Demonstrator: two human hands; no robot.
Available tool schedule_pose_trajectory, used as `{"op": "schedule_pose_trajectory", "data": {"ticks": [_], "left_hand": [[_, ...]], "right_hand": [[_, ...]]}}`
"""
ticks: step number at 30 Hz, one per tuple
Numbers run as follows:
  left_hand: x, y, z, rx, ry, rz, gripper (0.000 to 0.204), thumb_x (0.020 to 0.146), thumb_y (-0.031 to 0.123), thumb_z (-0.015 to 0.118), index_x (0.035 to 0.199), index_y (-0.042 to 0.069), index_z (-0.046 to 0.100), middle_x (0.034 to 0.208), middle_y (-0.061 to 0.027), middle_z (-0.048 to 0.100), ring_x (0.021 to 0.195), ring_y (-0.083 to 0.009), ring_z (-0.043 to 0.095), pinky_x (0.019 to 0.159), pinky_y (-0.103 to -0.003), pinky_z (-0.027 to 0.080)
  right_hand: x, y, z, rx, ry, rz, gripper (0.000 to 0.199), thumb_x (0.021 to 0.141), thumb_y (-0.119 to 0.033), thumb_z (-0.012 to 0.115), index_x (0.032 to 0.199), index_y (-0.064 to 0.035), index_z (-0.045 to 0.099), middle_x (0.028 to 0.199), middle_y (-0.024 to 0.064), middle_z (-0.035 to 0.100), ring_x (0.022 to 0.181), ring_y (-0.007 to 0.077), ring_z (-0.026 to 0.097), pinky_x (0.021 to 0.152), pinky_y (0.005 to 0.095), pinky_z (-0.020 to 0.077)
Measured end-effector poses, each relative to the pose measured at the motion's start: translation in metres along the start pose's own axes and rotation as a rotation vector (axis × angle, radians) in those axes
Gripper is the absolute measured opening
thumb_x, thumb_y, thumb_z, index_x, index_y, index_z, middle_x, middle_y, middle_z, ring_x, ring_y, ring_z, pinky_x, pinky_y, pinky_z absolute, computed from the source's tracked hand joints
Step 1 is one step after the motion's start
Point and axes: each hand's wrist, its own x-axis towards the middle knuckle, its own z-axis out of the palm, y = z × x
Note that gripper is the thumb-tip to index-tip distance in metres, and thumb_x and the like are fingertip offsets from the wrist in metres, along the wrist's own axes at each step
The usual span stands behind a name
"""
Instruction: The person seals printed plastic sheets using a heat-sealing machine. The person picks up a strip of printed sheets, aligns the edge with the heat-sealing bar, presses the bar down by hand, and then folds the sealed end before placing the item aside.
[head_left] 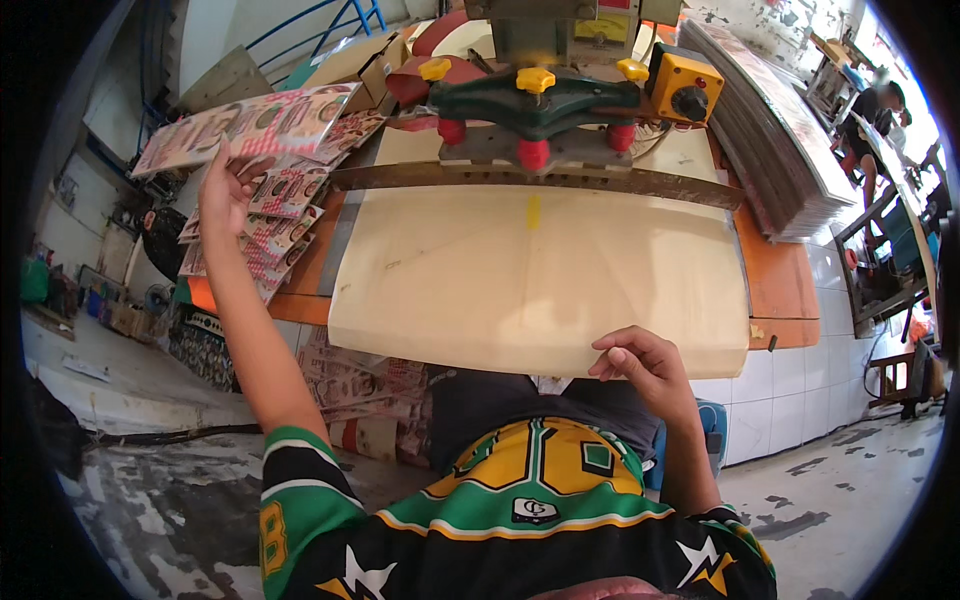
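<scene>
At the left, my left hand [228, 188] is raised and closed on the near edge of a printed plastic packaging sheet [270, 122] with food pictures and a pink check pattern. The sheet is held above a fanned stack of similar printed sheets [285, 190]. My right hand [645, 370] hovers at the near edge of a cream-coloured mat [520, 290]; its fingers are loosely bent and apart, with nothing visible in them. Across the far side of the mat runs the long metal bar [560, 182] of a dark green press [535, 105] with yellow knobs.
A yellow control box [686, 85] with a black dial sits beside the press. A tall stack of flat sheets [775, 130] stands on the orange table [780, 280] at the right. Cardboard boxes [365, 65] are behind left. Another person [872, 125] is at the far right.
</scene>
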Motion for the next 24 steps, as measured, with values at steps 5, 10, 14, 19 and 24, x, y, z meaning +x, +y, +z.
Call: {"op": "schedule_pose_trajectory", "data": {"ticks": [5,10,14,19,24], "left_hand": [[0.028,-0.050,-0.023,0.512,0.018,-0.054,0.062,0.105,0.054,0.054,0.125,-0.003,0.066,0.088,-0.0061,0.074,0.073,-0.0089,0.070,0.050,-0.019,0.036],[-0.058,-0.083,0.022,0.426,-0.023,0.168,0.040,0.106,0.036,0.060,0.118,-0.001,0.070,0.081,-0.0053,0.070,0.063,-0.0071,0.060,0.052,-0.020,0.041],[-0.105,-0.094,0.036,0.367,-0.001,0.227,0.032,0.107,0.027,0.060,0.115,-0.003,0.070,0.074,-0.0026,0.065,0.059,-0.0057,0.053,0.053,-0.021,0.038],[-0.169,-0.111,0.052,0.379,0.035,0.308,0.030,0.108,0.023,0.059,0.113,-0.004,0.070,0.070,-0.0001,0.061,0.059,-0.0048,0.051,0.053,-0.020,0.038],[-0.214,-0.139,0.078,0.456,-0.135,0.166,0.029,0.108,0.023,0.058,0.110,-0.002,0.071,0.067,-0.0001,0.059,0.059,-0.0049,0.050,0.053,-0.022,0.039]], "right_hand": [[0.000,-0.002,0.004,-0.113,-0.066,-0.027,0.021,0.104,-0.014,0.062,0.114,0.0021,0.069,0.090,0.0100,0.076,0.082,0.0143,0.070,0.077,0.0294,0.0558],[-0.005,-0.008,-0.001,-0.188,-0.081,-0.034,0.019,0.102,-0.012,0.064,0.113,0.0018,0.070,0.089,0.0097,0.077,0.079,0.0149,0.070,0.077,0.0288,0.0556],[-0.009,-0.020,-0.018,-0.246,-0.074,-0.069,0.019,0.101,-0.012,0.064,0.113,0.0008,0.071,0.089,0.0092,0.077,0.079,0.0145,0.071,0.076,0.0286,0.0552],[-0.006,-0.047,-0.060,-0.476,0.070,-0.133,0.018,0.101,-0.012,0.065,0.112,-0.0002,0.072,0.092,0.0086,0.076,0.080,0.0147,0.071,0.077,0.0290,0.0540],[0.007,-0.065,-0.139,-0.670,0.604,-0.391,0.023,0.103,-0.013,0.062,0.124,-0.0031,0.066,0.104,0.0073,0.074,0.095,0.0137,0.071,0.080,0.0303,0.0534]]}}
